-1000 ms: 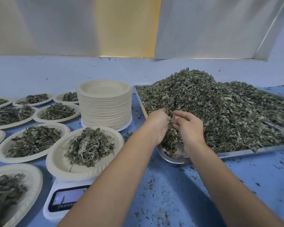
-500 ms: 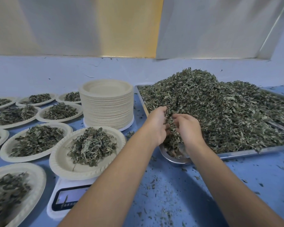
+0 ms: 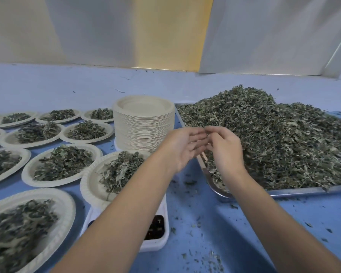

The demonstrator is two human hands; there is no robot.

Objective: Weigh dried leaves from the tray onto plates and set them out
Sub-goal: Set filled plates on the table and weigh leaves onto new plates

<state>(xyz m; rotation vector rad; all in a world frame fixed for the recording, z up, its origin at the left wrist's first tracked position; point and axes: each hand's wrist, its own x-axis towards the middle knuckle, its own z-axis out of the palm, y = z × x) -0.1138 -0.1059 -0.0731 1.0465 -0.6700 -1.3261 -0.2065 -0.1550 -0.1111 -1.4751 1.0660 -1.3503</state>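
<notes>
Over the tray corner the left hand hovers flat, empty; the right hand curls, contents unclear. Weighing step: plate on scale probably wants another pinch.

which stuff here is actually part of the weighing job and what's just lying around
In the job: tray, dried leaves, scale, plate on the scale, stack of empty plates, filled plates set out at left, left hand, right hand.

Lying about: leaf crumbs scattered on the blue table.
</notes>
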